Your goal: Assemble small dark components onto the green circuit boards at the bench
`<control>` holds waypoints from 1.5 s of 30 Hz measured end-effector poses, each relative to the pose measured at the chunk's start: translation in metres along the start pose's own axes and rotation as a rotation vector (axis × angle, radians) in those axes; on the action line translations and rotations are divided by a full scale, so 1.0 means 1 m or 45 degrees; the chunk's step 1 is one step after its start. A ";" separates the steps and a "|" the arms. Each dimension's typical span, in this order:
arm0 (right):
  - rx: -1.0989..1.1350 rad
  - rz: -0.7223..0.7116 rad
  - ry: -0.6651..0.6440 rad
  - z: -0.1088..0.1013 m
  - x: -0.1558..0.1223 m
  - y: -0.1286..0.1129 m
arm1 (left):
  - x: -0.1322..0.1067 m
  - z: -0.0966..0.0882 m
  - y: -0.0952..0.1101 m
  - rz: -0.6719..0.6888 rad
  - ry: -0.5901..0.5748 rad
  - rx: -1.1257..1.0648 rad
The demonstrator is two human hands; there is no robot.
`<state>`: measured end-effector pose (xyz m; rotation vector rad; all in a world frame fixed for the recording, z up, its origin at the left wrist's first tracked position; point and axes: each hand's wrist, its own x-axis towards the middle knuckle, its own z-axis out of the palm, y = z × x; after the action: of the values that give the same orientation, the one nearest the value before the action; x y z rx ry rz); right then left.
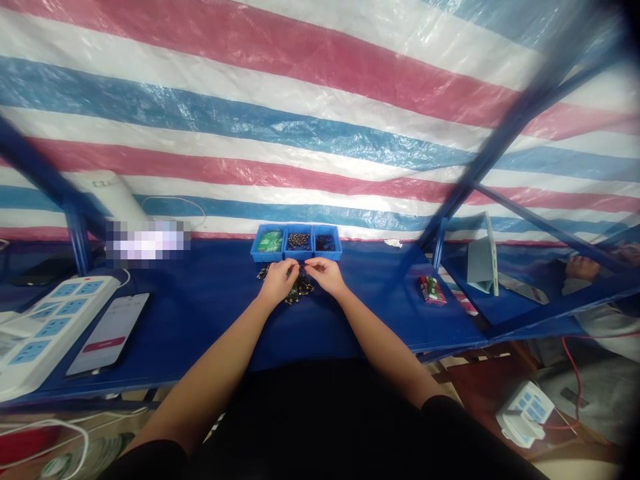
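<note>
My left hand [280,278] and my right hand [325,273] meet over the blue table [210,313], fingertips pinched together on a small dark part between them. Under and beside the hands lies a little heap of small dark parts [299,291]. Just behind stand three joined blue bins: the left bin [269,242] holds green pieces, the middle bin [299,241] and the right bin [326,243] hold dark small parts. The pinched part is too small to name.
A phone [110,331] and a white power strip [47,331] lie at the left. A small red and green pack [432,290] sits at the right, with a propped tablet [484,257] beyond. A striped tarp [320,113] hangs behind. Another person's hand [583,267] shows at far right.
</note>
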<state>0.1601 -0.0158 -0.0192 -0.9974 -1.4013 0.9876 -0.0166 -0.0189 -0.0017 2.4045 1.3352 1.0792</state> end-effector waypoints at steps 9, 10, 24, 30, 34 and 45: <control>-0.016 -0.010 -0.002 -0.003 0.001 0.001 | -0.002 -0.002 0.003 -0.037 0.037 -0.061; -0.011 -0.012 -0.006 -0.002 0.001 0.001 | -0.002 -0.002 0.003 -0.038 0.034 -0.072; 0.010 -0.010 -0.007 -0.002 0.001 0.000 | -0.001 -0.001 0.004 -0.051 0.071 -0.087; 0.005 -0.030 -0.020 -0.001 -0.001 -0.003 | 0.000 -0.003 0.005 -0.026 0.042 -0.067; 0.003 -0.016 -0.025 0.000 -0.003 -0.007 | -0.001 -0.004 0.007 -0.012 0.016 -0.056; 0.018 0.019 -0.031 0.001 -0.001 -0.004 | -0.001 -0.003 0.005 -0.036 0.033 -0.043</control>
<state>0.1594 -0.0185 -0.0153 -0.9896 -1.4067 1.0223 -0.0153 -0.0231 0.0021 2.3480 1.3439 1.1201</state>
